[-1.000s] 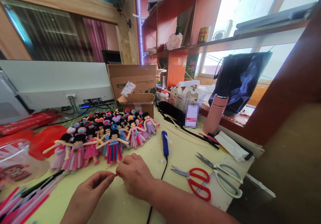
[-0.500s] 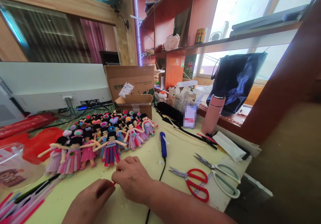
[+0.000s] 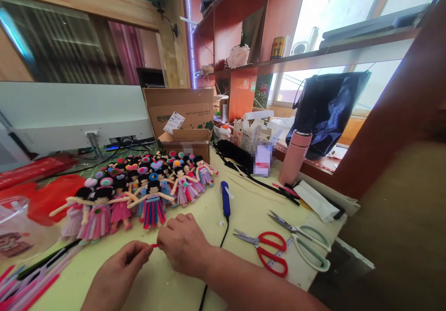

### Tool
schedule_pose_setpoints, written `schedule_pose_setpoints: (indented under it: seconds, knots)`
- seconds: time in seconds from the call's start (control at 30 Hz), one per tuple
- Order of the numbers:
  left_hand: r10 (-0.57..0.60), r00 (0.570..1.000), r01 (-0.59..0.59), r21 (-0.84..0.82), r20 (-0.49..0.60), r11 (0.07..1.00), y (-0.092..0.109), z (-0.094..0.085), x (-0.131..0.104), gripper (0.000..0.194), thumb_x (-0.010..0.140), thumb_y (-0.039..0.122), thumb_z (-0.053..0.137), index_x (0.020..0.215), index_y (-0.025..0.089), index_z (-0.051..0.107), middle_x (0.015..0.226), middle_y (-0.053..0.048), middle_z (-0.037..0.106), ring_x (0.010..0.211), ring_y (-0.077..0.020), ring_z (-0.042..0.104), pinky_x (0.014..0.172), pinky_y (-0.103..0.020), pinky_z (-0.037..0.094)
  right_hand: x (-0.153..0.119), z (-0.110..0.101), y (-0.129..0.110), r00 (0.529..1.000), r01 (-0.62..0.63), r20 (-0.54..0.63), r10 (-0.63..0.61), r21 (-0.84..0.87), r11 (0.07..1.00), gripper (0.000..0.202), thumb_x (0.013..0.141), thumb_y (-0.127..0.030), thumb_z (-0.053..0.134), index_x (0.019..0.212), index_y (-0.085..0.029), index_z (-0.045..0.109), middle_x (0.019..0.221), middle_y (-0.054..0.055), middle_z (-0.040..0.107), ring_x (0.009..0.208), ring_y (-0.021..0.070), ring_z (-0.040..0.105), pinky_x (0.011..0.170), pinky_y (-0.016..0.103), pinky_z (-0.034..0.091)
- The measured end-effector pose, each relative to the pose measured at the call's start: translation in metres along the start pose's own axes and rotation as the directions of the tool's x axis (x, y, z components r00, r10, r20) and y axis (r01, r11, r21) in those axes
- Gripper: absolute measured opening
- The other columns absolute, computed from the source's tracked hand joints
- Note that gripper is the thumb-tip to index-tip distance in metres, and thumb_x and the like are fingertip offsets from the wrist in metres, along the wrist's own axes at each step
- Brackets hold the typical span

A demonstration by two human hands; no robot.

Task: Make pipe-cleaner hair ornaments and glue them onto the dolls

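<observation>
Between my hands a short bit of red pipe cleaner (image 3: 154, 246) shows; the rest is hidden in my fingers. My left hand (image 3: 121, 267) pinches one end between thumb and fingertips. The other end runs into my right hand (image 3: 184, 246), whose fingers are curled closed around it, knuckles up. Just beyond them stands a doll with a blue, red and purple striped skirt (image 3: 153, 211), arms spread. More pipe cleaners (image 3: 42, 278), pink, lilac and green, lie at the lower left.
Behind my hands stand several pipe-cleaner dolls (image 3: 120, 208). A blue glue gun (image 3: 226, 201) with its cord, red-handled scissors (image 3: 273, 250) and pale-green-handled scissors (image 3: 310, 246) lie to the right. A pink bottle (image 3: 295, 157) and a cardboard box (image 3: 181, 106) stand farther back.
My left hand has shifted a little up and left, apart from the right, and more red pipe cleaner shows between them. The right hand has barely moved.
</observation>
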State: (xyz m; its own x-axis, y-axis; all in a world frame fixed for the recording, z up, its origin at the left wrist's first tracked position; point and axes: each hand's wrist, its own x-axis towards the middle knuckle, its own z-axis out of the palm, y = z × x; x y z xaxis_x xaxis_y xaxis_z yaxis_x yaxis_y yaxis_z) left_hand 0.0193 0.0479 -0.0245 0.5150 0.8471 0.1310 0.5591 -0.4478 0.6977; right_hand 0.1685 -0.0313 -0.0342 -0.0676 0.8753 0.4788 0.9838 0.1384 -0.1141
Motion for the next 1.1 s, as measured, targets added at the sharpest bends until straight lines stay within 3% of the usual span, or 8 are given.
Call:
schedule_pose_setpoints:
  seconds: [0.1, 0.23, 0.5, 0.6, 0.73, 1.1]
  knots:
    - [-0.093, 0.995, 0.096, -0.132, 0.028, 0.987, 0.002, 0.002, 0.0, 0.046, 0.06, 0.067, 0.053, 0.061, 0.022, 0.061, 0.055, 0.0, 0.058, 0.056, -0.0185, 0.055, 0.054, -0.027, 0.044, 0.0, -0.005, -0.004, 1.0, -0.024, 0.009, 0.024, 0.011, 1.0, 0.01, 0.085, -0.028, 0.055, 0.083, -0.019, 0.057, 0.083, 0.004, 0.063, 0.077, 0.0194, 0.051, 0.062, 0.032, 0.031]
    - [-0.196, 0.98, 0.183, -0.271, -0.024, 0.945, 0.007, 0.006, -0.002, 0.045, 0.055, 0.065, 0.059, 0.061, 0.02, 0.06, 0.056, 0.0, 0.057, 0.059, -0.0183, 0.053, 0.057, -0.028, 0.043, 0.001, -0.004, -0.01, 0.999, -0.047, -0.006, 0.047, 0.039, 0.998, 0.012, 0.086, -0.029, 0.054, 0.083, -0.018, 0.056, 0.084, 0.004, 0.063, 0.077, 0.0196, 0.051, 0.064, 0.033, 0.032]
    - [-0.249, 0.966, 0.174, -0.524, -0.075, 0.834, 0.018, 0.022, -0.013, 0.043, 0.057, 0.057, 0.063, 0.069, 0.016, 0.06, 0.06, 0.001, 0.056, 0.059, -0.0131, 0.05, 0.058, -0.026, 0.041, -0.004, 0.011, -0.014, 0.992, -0.074, -0.081, 0.094, 0.217, 0.973, 0.011, 0.089, -0.02, 0.05, 0.081, -0.016, 0.057, 0.079, 0.006, 0.06, 0.075, 0.0188, 0.048, 0.069, 0.031, 0.033]
    - [-0.276, 0.961, 0.242, -0.595, 0.034, 0.767, 0.015, 0.021, -0.013, 0.037, 0.059, 0.051, 0.065, 0.069, 0.015, 0.06, 0.062, 0.001, 0.058, 0.058, -0.0108, 0.049, 0.058, -0.023, 0.039, -0.007, 0.012, -0.006, 0.99, -0.059, -0.101, 0.094, 0.302, 0.951, 0.011, 0.088, -0.017, 0.052, 0.079, -0.016, 0.057, 0.077, 0.006, 0.059, 0.076, 0.0182, 0.048, 0.07, 0.03, 0.034]
    - [-0.266, 0.955, 0.288, -0.618, 0.131, 0.732, 0.012, 0.01, -0.013, 0.037, 0.069, 0.051, 0.057, 0.074, 0.015, 0.064, 0.069, -0.002, 0.062, 0.061, -0.0108, 0.051, 0.058, -0.023, 0.036, -0.009, 0.009, 0.004, 0.992, -0.024, -0.11, 0.064, 0.329, 0.944, 0.014, 0.091, -0.018, 0.049, 0.081, -0.017, 0.059, 0.08, 0.006, 0.059, 0.079, 0.0184, 0.047, 0.074, 0.031, 0.034]
    - [-0.128, 0.962, 0.223, -0.43, 0.24, 0.875, 0.009, 0.003, -0.014, 0.026, 0.064, 0.041, 0.066, 0.064, 0.015, 0.061, 0.062, 0.001, 0.057, 0.061, -0.0118, 0.047, 0.063, -0.026, 0.036, -0.01, 0.003, 0.003, 0.997, 0.071, -0.053, -0.059, 0.264, 0.962, 0.017, 0.09, -0.016, 0.05, 0.079, -0.018, 0.063, 0.085, 0.006, 0.06, 0.085, 0.019, 0.047, 0.076, 0.031, 0.032]
